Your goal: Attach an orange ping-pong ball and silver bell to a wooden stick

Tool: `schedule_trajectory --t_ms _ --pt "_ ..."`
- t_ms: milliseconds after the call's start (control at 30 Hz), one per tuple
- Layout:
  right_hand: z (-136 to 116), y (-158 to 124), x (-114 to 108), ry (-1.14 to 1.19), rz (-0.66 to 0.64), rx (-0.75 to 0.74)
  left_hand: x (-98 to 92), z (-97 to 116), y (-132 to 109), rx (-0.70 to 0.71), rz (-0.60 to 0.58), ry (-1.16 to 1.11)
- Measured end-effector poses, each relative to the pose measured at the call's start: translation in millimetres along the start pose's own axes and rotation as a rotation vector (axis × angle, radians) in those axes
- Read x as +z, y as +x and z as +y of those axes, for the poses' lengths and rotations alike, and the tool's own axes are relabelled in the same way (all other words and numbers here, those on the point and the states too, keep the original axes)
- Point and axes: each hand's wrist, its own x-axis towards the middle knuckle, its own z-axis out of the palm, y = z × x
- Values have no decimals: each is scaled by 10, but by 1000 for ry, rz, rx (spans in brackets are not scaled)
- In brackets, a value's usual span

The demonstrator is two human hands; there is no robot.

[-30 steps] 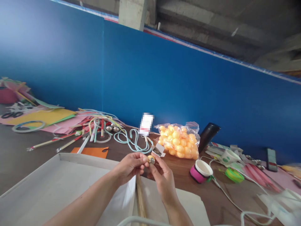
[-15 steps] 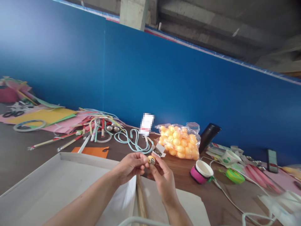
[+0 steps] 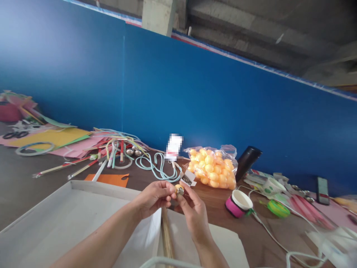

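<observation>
The left hand (image 3: 156, 197) and right hand (image 3: 194, 212) grip 1 small, round, shiny silver-and-yellow object (image 3: 180, 191), near-left of a clear plastic bag (image 3: 229, 150) of orange balls (image 3: 213, 169).

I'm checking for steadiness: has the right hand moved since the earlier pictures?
No, no visible shift in any direction: judged against the small open white cardboard box, the right hand, pinching a shiny round metal piece, keeps its place.

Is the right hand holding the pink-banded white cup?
No, the right hand pinches a small shiny item, and the cup stands apart on the table.
</observation>
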Motion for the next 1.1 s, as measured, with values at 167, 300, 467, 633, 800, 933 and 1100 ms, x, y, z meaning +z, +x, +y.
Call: schedule_trajectory --t_ms 167,300,467,633,800,933,1100 --pt "12 2 -1 4 -8 -11 1 7 5 -9 16 22" --pt "-2 1 0 24 -16 -12 -7 -4 7 8 24 46" --pt "11 5 -11 7 -12 -47 -13 -14 12 19 29 69" --pt "4 6 -13 -64 -6 -94 0 -10 7 31 34 75" --pt "-33 -1 -10 -76 -14 -100 8 -2 -5 33 46 129" --pt "-17 -8 -18 -32 -44 -73 5 11 -16 21 37 164" --pt "22 -20 -19 6 -68 -46 -11 26 -25 1 33 190"
